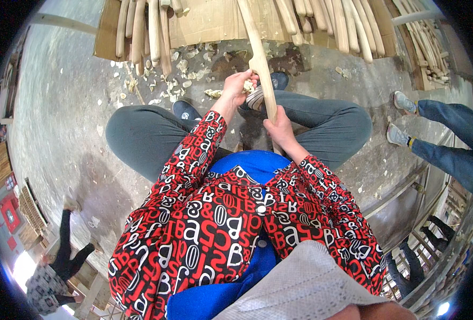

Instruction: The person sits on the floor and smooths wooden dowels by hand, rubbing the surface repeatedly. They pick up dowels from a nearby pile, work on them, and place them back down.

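A long, slightly curved wooden stick (267, 88) runs from the top edge down toward my lap, with a wider, notched part just beyond my hands. My right hand (282, 129) is closed round its lower part. My left hand (239, 87) is closed just left of the stick, near the notch. A crumpled pale clump (249, 86), like wood shavings, shows at its fingers. Whether the left fingers also touch the stick, I cannot tell. The stick's lowest end is partly hidden behind my right hand and the blue cloth at my lap.
Several wooden sticks (138, 32) lie on cardboard (204, 29) ahead, with more sticks (348, 26) at its right. Wood shavings (183, 66) litter the concrete floor (65, 106). A person's legs (444, 122) stand at right; another person (60, 266) is at lower left.
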A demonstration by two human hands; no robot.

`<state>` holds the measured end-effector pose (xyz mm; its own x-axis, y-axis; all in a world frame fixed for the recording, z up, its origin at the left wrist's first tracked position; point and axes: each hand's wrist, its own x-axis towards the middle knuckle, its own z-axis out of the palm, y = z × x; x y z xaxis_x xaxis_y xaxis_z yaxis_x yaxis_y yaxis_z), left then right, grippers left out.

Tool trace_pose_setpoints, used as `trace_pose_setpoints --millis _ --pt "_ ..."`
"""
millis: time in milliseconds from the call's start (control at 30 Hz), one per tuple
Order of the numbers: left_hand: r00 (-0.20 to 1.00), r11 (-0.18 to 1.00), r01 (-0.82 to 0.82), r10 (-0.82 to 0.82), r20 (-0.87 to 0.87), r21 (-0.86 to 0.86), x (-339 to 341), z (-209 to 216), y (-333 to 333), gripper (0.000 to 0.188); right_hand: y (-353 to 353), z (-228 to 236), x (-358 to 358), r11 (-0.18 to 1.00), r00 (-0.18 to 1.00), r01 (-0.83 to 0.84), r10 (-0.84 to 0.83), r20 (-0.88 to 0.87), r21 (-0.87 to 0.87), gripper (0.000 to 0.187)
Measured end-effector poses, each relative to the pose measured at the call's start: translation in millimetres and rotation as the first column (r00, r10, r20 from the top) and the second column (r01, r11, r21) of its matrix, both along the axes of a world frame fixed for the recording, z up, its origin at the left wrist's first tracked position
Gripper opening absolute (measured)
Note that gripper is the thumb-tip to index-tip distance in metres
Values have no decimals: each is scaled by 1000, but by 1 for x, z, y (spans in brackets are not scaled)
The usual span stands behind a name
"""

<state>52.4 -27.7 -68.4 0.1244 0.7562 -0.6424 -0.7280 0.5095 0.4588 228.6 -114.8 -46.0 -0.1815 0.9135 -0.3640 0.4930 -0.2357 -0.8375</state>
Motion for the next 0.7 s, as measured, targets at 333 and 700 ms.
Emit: trace_pose_setpoints --millis 333,700 --pt "997 1000 -4 2 -82 -25 3 0 2 17 2 10 -5 999 996 -8 5 87 34 38" --pt "935 995 78 -53 -352 57 6 10 3 13 1 11 -6 998 990 -42 36 138 42 37"
